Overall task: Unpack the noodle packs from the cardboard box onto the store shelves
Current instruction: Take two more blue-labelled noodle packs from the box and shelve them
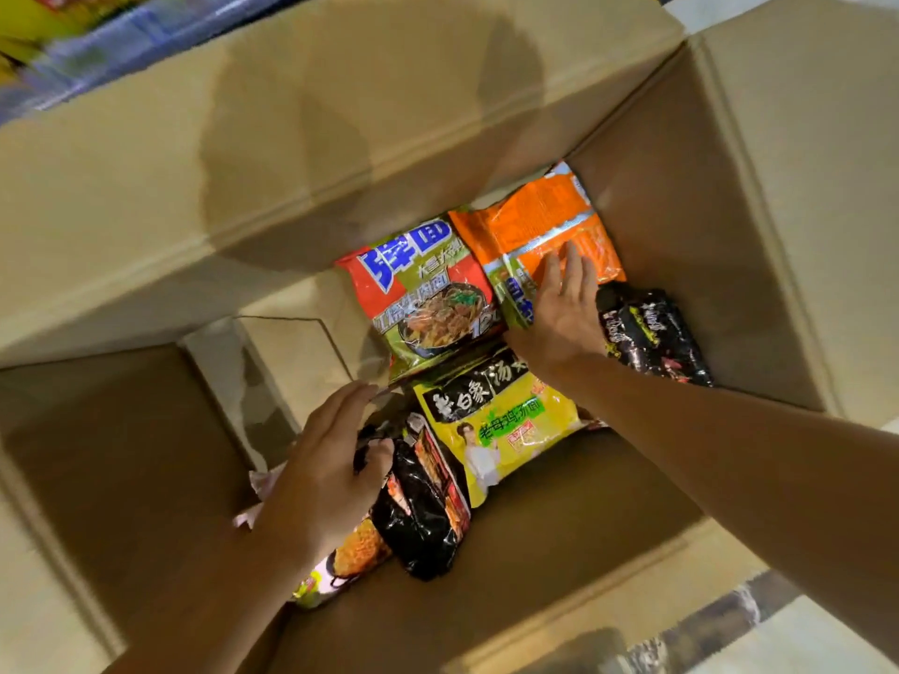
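Observation:
I look down into an open cardboard box (146,430) with several noodle packs at its bottom. My right hand (564,308) lies with straight fingers on an orange pack (535,221) at the far right. A green and red pack (428,294) lies left of it, and a yellow pack (506,425) sits nearer to me. My left hand (326,459) reaches in with fingers spread, its thumb touching a black pack (423,508). Another black pack (652,333) leans at the box's right wall.
The box flaps stand open on all sides, the far flap (292,138) tall in front of me. Blurred store shelf goods (73,36) show at the top left. A pale floor strip (778,639) appears at the bottom right. A pack with fried noodles printed on it (340,561) lies under my left wrist.

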Available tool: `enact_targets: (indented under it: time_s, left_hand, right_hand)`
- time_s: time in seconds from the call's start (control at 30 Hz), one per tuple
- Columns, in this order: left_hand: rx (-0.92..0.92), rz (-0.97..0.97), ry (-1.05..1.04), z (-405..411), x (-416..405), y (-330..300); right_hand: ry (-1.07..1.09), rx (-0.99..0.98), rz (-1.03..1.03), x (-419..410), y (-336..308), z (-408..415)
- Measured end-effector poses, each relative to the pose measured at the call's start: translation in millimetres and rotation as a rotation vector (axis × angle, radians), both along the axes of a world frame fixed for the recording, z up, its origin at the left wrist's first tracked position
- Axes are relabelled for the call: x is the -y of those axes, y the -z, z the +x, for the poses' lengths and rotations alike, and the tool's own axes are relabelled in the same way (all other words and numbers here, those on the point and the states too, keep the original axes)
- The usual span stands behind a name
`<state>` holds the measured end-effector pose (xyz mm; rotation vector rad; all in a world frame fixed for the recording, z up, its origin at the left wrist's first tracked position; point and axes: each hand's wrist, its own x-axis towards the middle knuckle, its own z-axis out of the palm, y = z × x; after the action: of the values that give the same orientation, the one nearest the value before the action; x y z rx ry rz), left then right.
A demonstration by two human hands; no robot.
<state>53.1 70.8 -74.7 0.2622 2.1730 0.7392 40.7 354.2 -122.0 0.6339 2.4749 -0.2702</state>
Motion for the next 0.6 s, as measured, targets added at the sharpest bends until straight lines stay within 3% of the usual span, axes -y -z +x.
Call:
enact_targets:
  time_s: [0.13, 0.4, 0.6]
  left_hand:
    - [-0.014, 0.009, 0.003, 5.9, -4.4, 6.3]
    - [0.011, -0.003, 0.083, 1.9, -0.1, -17.5]
    - [0.049, -0.055, 0.096, -18.4, -11.7, -24.4]
  right_hand:
    - [-0.034, 0.049, 0.177, 0.3, 18.9, -2.5]
    - [0.008, -0.156, -0.02, -36.9, -27.8, -1.5]
    - [0.201, -0.422, -0.345, -49.9, -62.1, 4.5]
